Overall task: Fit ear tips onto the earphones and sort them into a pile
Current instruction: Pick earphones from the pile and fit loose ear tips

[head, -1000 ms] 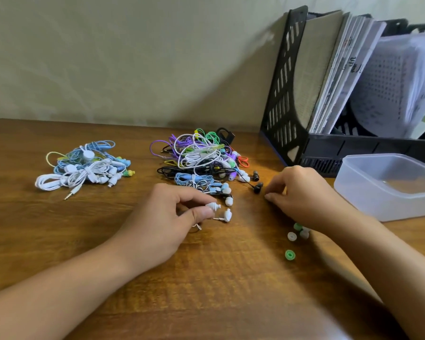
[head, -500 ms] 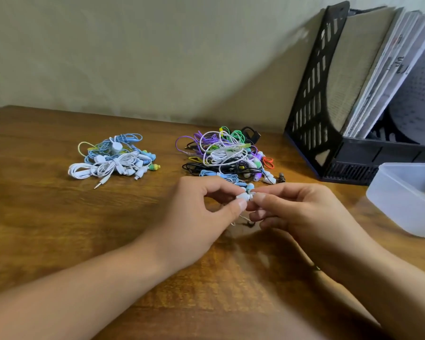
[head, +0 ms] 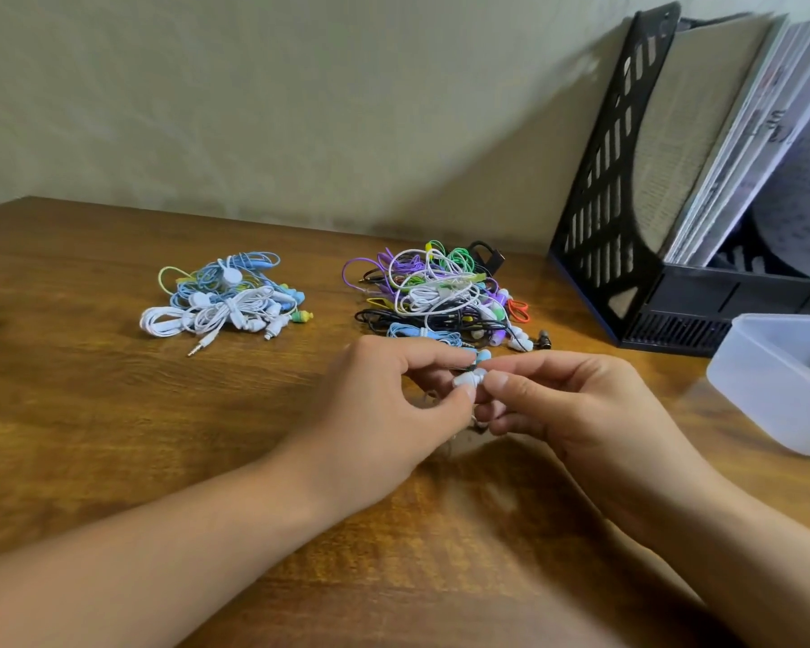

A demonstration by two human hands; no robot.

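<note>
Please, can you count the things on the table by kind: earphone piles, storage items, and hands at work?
Earphone piles: 2, the white and blue pile and the mixed-colour pile.
Storage items: 2, the black file holder and the plastic container.
Hands: 2, left hand and right hand.
Total: 6

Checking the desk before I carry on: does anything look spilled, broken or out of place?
Nothing stands out. Two earphone piles lie apart on the table; both hands pinch a white earbud.
</note>
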